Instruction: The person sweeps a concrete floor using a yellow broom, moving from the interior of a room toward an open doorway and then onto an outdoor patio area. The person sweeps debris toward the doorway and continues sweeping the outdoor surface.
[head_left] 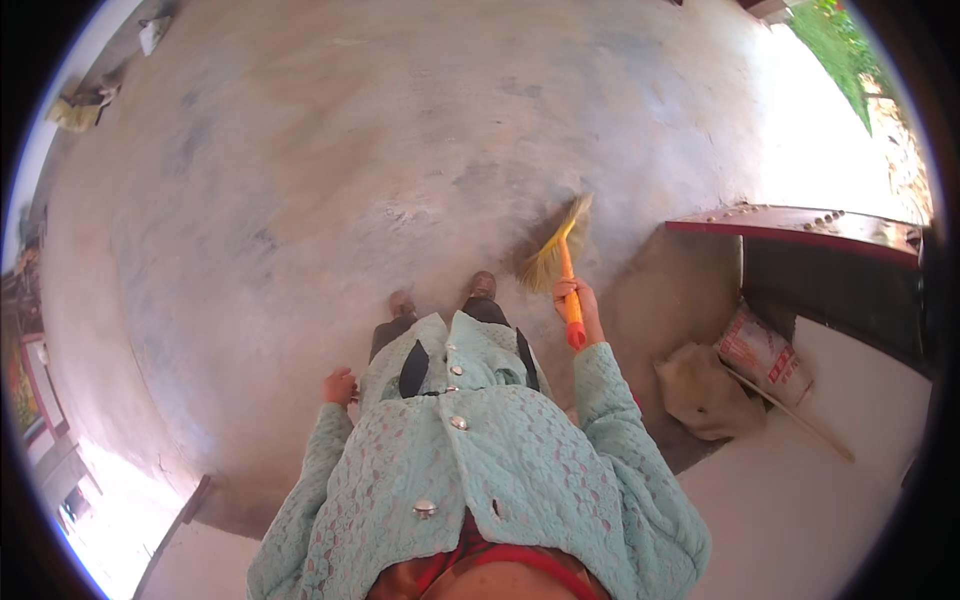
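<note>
My right hand is wrapped round the orange handle of a broom, close to the handle's red end. The yellow bristles fan out against the concrete floor, ahead and to the right of my shoes. Low at my left side hangs my left hand, its fingers curled in beside the pale green lace coat. Nothing shows in that hand.
On the right stands a dark table with a red edge, small round things on its top. Below it lie a brown sack, a printed white-and-red bag and a thin stick. A pale yellow bag lies far left.
</note>
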